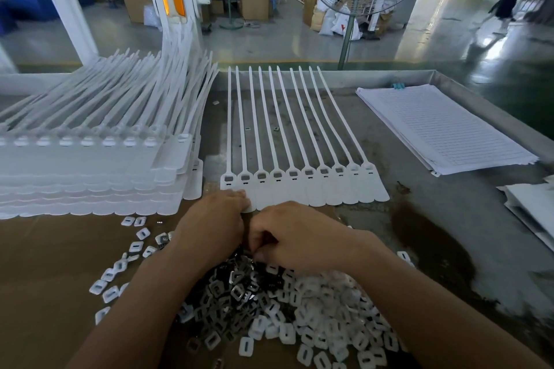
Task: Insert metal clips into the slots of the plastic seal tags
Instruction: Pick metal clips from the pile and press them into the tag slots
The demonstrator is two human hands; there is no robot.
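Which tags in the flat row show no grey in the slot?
The two at the right end, tag nine and tag ten: heads plain white; the other eight show a grey square.

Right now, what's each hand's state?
Left hand: touches the near edge of the seal tags; grip cannot be told.
Right hand: fingers curled over the metal clips; contents hidden.
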